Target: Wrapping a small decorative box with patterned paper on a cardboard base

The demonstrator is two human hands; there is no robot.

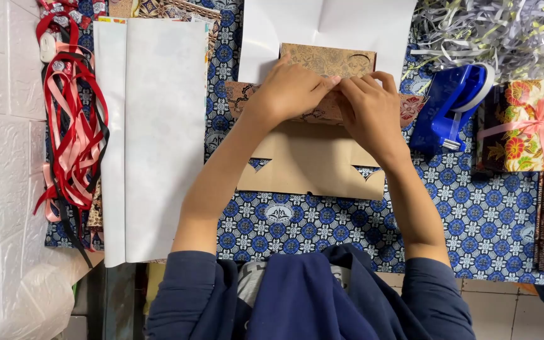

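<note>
**Both hands pressing a fold on the flat cardboard box**

At the far left of the tabletop [486, 220], which is covered with a blue patterned cloth, lies my heap of red, pink and black ribbons [70, 126], just beside the white tiled wall. Next to it lies a long white sheet of paper [158, 138], folded down its length and hanging past the near edge.

In the middle is the flat cardboard box [310, 164], plain brown on the part nearest me and printed with a brown pattern on the flap farther off. It rests partly on another white sheet [347, 25]. My left hand [291, 91] lies curled on the patterned flap, fingers pressed down at the fold. My right hand [373, 110] meets it there, fingertips pinching the same edge; neither hand holds anything else.

To the right, close by my right wrist, stands the blue tape dispenser [451, 107]. Behind it lies a pile of shredded paper [492, 31], and at the far right a flowered gift box tied with a pink ribbon [536, 126].

I judge the main risk to be a crooked crease: if my hands press unevenly, the flap may skew or the card tear at its cut notches. My right elbow could also knock the dispenser.
</note>
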